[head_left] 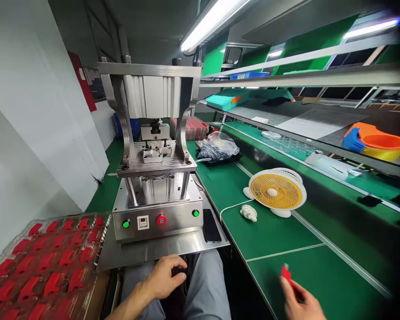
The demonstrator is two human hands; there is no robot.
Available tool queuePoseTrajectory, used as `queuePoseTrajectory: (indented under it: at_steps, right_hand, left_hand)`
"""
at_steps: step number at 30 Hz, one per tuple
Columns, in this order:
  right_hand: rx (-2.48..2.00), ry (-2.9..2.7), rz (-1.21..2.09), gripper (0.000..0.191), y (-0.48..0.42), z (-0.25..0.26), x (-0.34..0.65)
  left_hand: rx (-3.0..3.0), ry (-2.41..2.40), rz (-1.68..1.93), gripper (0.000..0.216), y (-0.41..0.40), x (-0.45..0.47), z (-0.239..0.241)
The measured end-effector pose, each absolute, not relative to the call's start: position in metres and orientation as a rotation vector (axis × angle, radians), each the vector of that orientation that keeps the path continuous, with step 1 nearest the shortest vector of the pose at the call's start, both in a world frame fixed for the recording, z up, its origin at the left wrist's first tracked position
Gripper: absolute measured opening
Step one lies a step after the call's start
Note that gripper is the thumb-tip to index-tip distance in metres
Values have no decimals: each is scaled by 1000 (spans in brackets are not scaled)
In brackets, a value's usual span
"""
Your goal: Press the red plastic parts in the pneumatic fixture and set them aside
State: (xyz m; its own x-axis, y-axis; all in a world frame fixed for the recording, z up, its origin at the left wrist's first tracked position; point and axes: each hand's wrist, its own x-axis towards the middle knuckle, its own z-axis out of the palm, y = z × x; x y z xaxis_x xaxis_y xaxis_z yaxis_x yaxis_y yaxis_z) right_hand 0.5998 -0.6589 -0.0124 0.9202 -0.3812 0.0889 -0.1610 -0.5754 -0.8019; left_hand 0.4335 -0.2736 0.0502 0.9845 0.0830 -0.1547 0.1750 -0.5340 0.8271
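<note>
My left hand (165, 278) rests low between my knees, just below the front edge of the steel press machine (156, 178), with its fingers curled round a small dark thing I cannot make out. My right hand (300, 302) is over the green bench (286, 249) at the lower right. It pinches a small red plastic part (286, 272) between the fingertips. A clear tray of several red parts (43, 266) lies at my left. The machine's panel shows two green buttons and a red button (161, 220).
A black phone (211, 231) lies on the machine's base plate. A small yellow-and-white fan (276, 192) and a white crumpled thing (249, 213) sit on the bench. A bag of dark parts (218, 149) on a black tray is further back. Shelves run along the right.
</note>
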Motion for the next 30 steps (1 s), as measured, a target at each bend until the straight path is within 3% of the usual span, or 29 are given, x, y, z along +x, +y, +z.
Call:
queuePoseTrajectory:
  at_steps: [4, 6, 9, 13, 30]
  right_hand:
    - [-1762, -69, -24, 48, -545, 21, 558]
    - [-1593, -400, 64, 39, -498, 37, 538]
    - [-1417, -734, 34, 28, -456, 60, 518]
    - [-1274, -967, -25, 36, -434, 78, 514]
    - [-1173, -822, 194, 42, -408, 82, 507]
  left_hand:
    - [2056, -16, 174, 42, -300, 439, 77]
    - [2043, -122, 311, 51, -306, 439, 79]
    - [2108, -189, 527, 55, -302, 436, 81]
    - [2207, -267, 831, 68, -285, 429, 93]
    - [2245, -144, 930, 55, -273, 428, 107]
